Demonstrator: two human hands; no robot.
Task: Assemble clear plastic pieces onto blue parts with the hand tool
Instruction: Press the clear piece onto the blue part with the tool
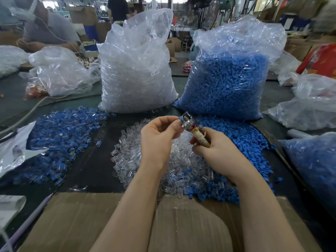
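Both hands up over the work: our left hand (pixel 157 137) pinches a small blue part (pixel 180 120) at the fingertips, right against the metal head of the hand tool (pixel 189 122); our right hand (pixel 216 149) is wrapped round the tool's taped handle. Whether a clear piece is already seated on that blue part we cannot tell, it's too small and half covered by the fingers and the tool head. Directly under the hands lies the loose clear pile (pixel 127 153), to the right of the right hand the loose blue pile (pixel 249 140), to the left of the left hand a heap of assembled blue-and-clear pieces (pixel 61 140). Beyond the hands stand a bag of clear pieces (pixel 134 75) and a bag of blue parts (pixel 229 82), both close to full. Our read: a fair batch is done, but the bulk remains, judging by those bags. Another bag of blue (pixel 316 160) at far right is cut off by the frame edge, so contents unclear. Cardboard (pixel 91 224) sits below our wrists; what's under it is hidden.
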